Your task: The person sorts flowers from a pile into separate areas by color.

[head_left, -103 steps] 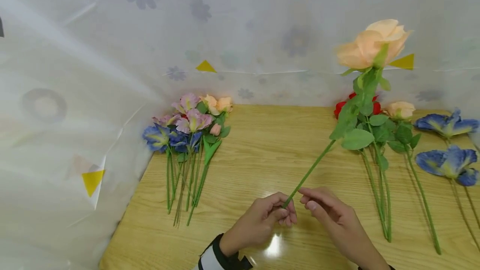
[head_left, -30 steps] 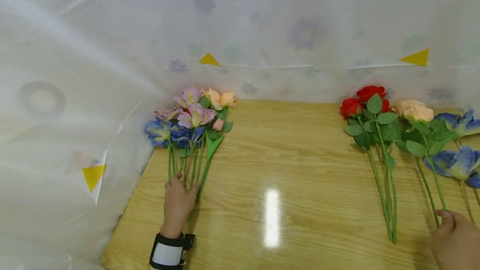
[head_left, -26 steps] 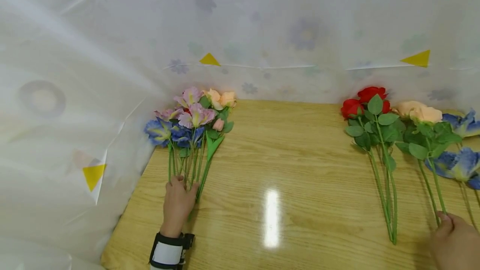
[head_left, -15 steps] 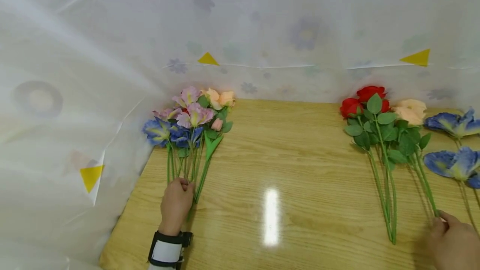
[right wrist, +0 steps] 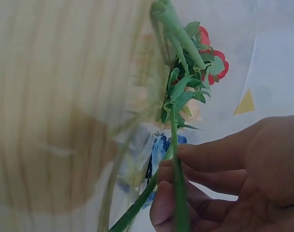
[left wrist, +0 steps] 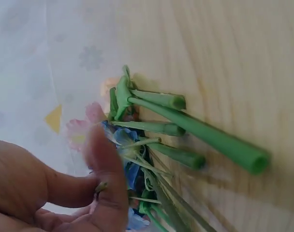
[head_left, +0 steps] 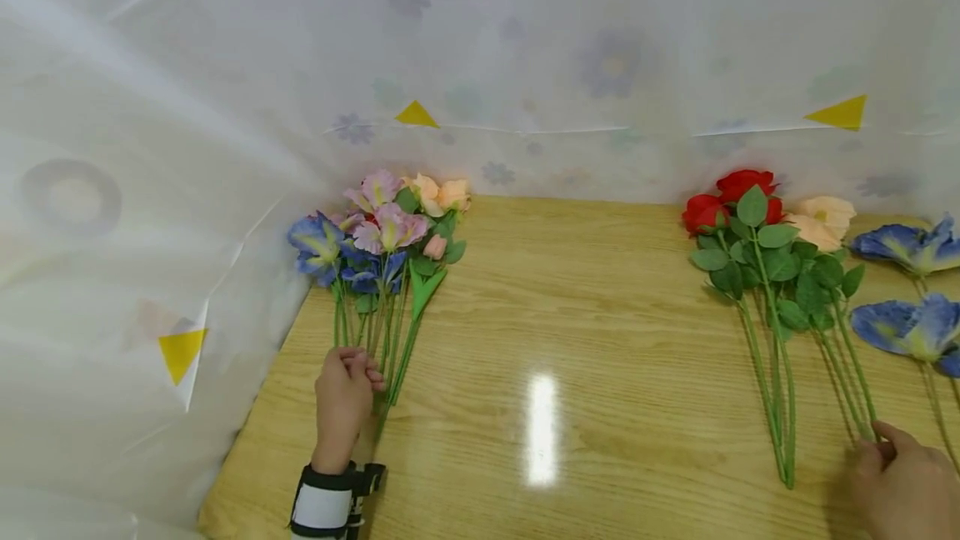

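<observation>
At the left of the table, my left hand (head_left: 343,398) pinches a stem within a bunch of artificial flowers. The left wrist view shows that stem's cut end (left wrist: 102,186) between thumb and finger. Its head appears to be the blue iris (head_left: 317,242), raised a little above the others. Pink irises (head_left: 393,229), peach roses (head_left: 442,194) and a pink bud (head_left: 434,247) lie in the same bunch. On the right, my right hand (head_left: 911,477) grips the lower stem of a peach rose (head_left: 825,219); its fingers pinch the green stem (right wrist: 174,123) in the right wrist view.
Red roses (head_left: 744,183) lie left of the peach roses, stems toward me. Two blue irises (head_left: 917,327) lie at the far right edge. A pale flower-print sheet (head_left: 525,40) hangs behind and left of the wooden table (head_left: 577,315).
Earlier the left hand held up a peach rose; it now lies at right under my right hand. The left hand reached into the left bunch, closed its fingers, and the blue iris rose slightly.
</observation>
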A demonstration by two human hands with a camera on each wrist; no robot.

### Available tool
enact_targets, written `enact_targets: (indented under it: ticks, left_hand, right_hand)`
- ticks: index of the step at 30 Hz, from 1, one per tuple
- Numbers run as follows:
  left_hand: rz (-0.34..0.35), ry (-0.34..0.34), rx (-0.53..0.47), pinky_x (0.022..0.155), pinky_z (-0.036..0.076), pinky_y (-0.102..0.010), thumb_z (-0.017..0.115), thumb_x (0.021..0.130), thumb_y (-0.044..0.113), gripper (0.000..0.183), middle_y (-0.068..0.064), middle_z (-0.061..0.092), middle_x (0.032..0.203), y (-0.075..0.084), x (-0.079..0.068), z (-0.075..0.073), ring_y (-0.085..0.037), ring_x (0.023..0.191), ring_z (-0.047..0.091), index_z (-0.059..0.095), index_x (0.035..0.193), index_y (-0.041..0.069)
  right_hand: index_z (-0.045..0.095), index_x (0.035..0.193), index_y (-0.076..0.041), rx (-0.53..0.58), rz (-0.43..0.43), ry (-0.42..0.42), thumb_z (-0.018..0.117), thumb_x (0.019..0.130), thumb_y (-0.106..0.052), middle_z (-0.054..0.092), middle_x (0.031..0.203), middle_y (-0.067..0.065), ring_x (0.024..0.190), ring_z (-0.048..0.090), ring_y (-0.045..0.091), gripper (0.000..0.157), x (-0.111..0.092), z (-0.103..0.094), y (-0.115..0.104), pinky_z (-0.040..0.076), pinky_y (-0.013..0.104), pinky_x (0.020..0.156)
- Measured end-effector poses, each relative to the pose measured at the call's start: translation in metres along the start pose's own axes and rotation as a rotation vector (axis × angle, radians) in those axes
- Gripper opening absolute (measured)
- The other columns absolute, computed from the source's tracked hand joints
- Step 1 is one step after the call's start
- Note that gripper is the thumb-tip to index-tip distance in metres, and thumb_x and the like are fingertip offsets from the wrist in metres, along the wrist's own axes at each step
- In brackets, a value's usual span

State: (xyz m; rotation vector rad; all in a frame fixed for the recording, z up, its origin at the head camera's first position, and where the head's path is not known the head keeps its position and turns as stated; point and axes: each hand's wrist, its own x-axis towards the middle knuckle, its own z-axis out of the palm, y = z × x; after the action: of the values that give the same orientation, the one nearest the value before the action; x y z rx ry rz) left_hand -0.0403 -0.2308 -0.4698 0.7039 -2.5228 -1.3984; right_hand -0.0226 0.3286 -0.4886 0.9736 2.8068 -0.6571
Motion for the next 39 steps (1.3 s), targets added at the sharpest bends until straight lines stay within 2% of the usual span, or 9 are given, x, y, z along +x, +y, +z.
enact_targets:
  ticks: [5, 8, 12, 19, 23, 28, 32, 34, 39]
  left_hand:
    - [0.067, 0.078, 0.035, 0.071, 0.047, -0.033, 0.028, 0.108, 0.014, 0.029, -0.019, 0.061, 0.103, 0.004, -0.003, -0.002, -0.033, 0.091, 0.062, 0.043, 0.124, -0.005]
    - [0.096, 0.146, 0.017, 0.068, 0.044, -0.034, 0.024, 0.108, 0.019, 0.033, -0.017, 0.059, 0.099, 0.006, -0.005, -0.001, -0.033, 0.085, 0.06, 0.043, 0.124, -0.002]
    - [0.138, 0.224, -0.001, 0.061, 0.039, -0.029, 0.025, 0.108, 0.024, 0.037, -0.012, 0.058, 0.09, 0.008, -0.006, 0.001, -0.024, 0.071, 0.053, 0.048, 0.122, -0.001]
    - [0.194, 0.241, -0.202, 0.058, 0.035, -0.024, 0.031, 0.108, 0.03, 0.04, -0.014, 0.053, 0.085, 0.017, -0.008, 0.005, -0.017, 0.065, 0.045, 0.054, 0.122, 0.0]
    - [0.242, 0.187, -0.287, 0.054, 0.034, -0.025, 0.033, 0.107, 0.028, 0.034, -0.016, 0.048, 0.079, 0.027, -0.012, 0.007, -0.014, 0.057, 0.038, 0.055, 0.113, 0.002]
    - [0.338, 0.036, -0.449, 0.059, 0.047, -0.021, 0.034, 0.107, 0.018, 0.029, -0.021, 0.057, 0.085, 0.038, -0.016, 0.011, -0.017, 0.067, 0.057, 0.05, 0.112, -0.007]
    - [0.415, -0.087, -0.507, 0.07, 0.055, -0.028, 0.04, 0.106, 0.012, 0.027, -0.025, 0.065, 0.096, 0.046, -0.02, 0.016, -0.022, 0.083, 0.068, 0.051, 0.113, -0.011]
    - [0.424, -0.143, -0.516, 0.075, 0.055, -0.032, 0.044, 0.105, 0.012, 0.026, -0.024, 0.066, 0.1, 0.051, -0.023, 0.02, -0.023, 0.089, 0.068, 0.055, 0.113, -0.01]
    - [0.403, -0.263, -0.505, 0.082, 0.054, -0.033, 0.055, 0.101, 0.017, 0.025, -0.019, 0.065, 0.107, 0.062, -0.034, 0.034, -0.025, 0.098, 0.064, 0.064, 0.113, -0.003]
  right_hand:
    - [0.036, 0.138, 0.015, 0.036, -0.021, 0.023, 0.034, 0.103, -0.009, 0.047, 0.099, 0.032, 0.094, 0.042, 0.048, 0.043, 0.0, -0.001, -0.001, 0.036, 0.06, 0.082]
    - [0.038, 0.138, 0.014, 0.05, -0.025, 0.028, 0.033, 0.103, -0.013, 0.047, 0.102, 0.031, 0.096, 0.042, 0.047, 0.044, 0.0, -0.001, 0.0, 0.036, 0.06, 0.082]
    - [0.038, 0.139, 0.012, 0.067, -0.012, 0.043, 0.033, 0.104, -0.016, 0.046, 0.108, 0.032, 0.1, 0.04, 0.047, 0.045, -0.003, -0.001, -0.003, 0.035, 0.06, 0.084]
    - [0.044, 0.137, 0.012, 0.149, -0.089, 0.174, 0.039, 0.101, -0.014, 0.053, 0.104, 0.035, 0.09, 0.05, 0.048, 0.044, -0.012, -0.001, -0.018, 0.04, 0.06, 0.077]
    - [0.045, 0.138, 0.009, 0.191, -0.132, 0.152, 0.042, 0.101, -0.017, 0.054, 0.104, 0.033, 0.086, 0.052, 0.045, 0.045, -0.016, -0.001, -0.026, 0.042, 0.056, 0.07]
    - [0.052, 0.133, 0.007, 0.201, -0.249, 0.153, 0.046, 0.101, -0.015, 0.056, 0.101, 0.026, 0.084, 0.051, 0.039, 0.039, -0.027, 0.002, -0.04, 0.04, 0.05, 0.071]
    - [0.06, 0.123, 0.006, 0.22, -0.402, 0.218, 0.053, 0.098, -0.01, 0.059, 0.094, 0.021, 0.079, 0.05, 0.032, 0.03, -0.037, 0.007, -0.053, 0.036, 0.04, 0.067]
    - [0.062, 0.12, 0.005, 0.236, -0.466, 0.228, 0.055, 0.098, -0.01, 0.059, 0.093, 0.017, 0.078, 0.049, 0.027, 0.028, -0.044, 0.01, -0.06, 0.035, 0.032, 0.064]
    - [0.065, 0.117, 0.0, 0.325, -0.656, 0.219, 0.06, 0.096, -0.007, 0.058, 0.092, 0.008, 0.078, 0.045, -0.001, 0.023, -0.064, 0.021, -0.079, 0.036, 0.014, 0.059]
